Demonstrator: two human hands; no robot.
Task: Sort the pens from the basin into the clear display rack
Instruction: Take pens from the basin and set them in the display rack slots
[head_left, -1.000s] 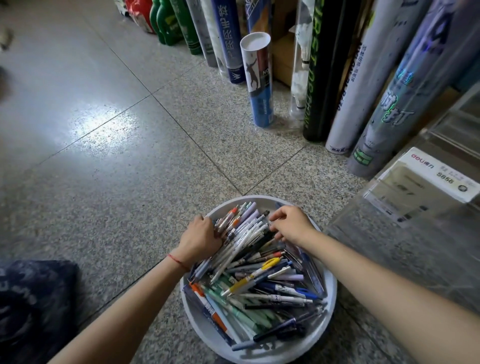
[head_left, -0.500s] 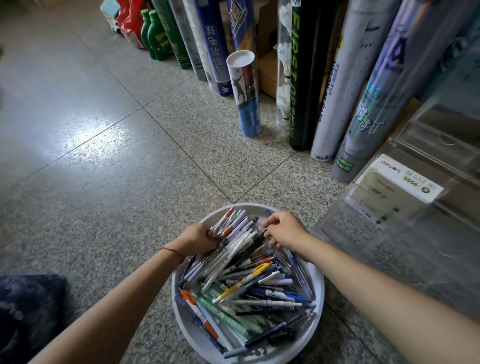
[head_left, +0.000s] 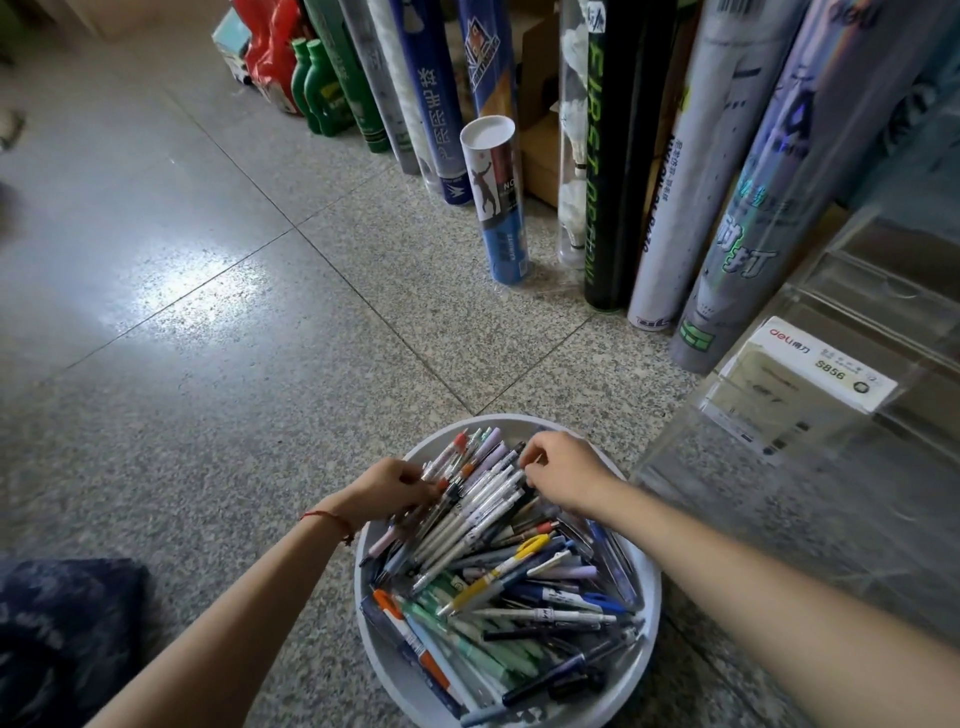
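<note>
**Pens in basin: hand positions and layout**

1. Location of pens. The pens (head_left: 498, 561) lie heaped in a round white basin (head_left: 387, 670). The basin stands on the speckled tiled floor (head_left: 208, 364), near the camera and right of centre. Barrels point in mixed directions. Colours include white, lilac, green, blue, black, orange and one yellow.

2. Left hand. The left hand (head_left: 392, 488) sits at the far-left edge of the basin. Its fingers (head_left: 415, 480) are curled round the left side of a bundle of white and lilac pens. A red string (head_left: 327, 517) circles the wrist.

3. Right hand. The right hand (head_left: 563, 475) sits at the far-right side of the basin. Its fingers (head_left: 527, 460) are bent downward and close on the far ends of the same bundle. The contact under the hand is hidden.

4. Clear display rack. The clear display rack (head_left: 779, 519) stands on the floor just beside the basin, on the right. Stepped transparent compartments rise toward the far right. A white label (head_left: 815, 364) reading "S856" is fixed to one compartment.

5. Surroundings. Upright shuttlecock tubes (head_left: 498, 197) line the far side. Green bottles (head_left: 317, 88) stand at the far left of that row. A dark patterned fabric (head_left: 62, 639) occupies the near-left corner.
</note>
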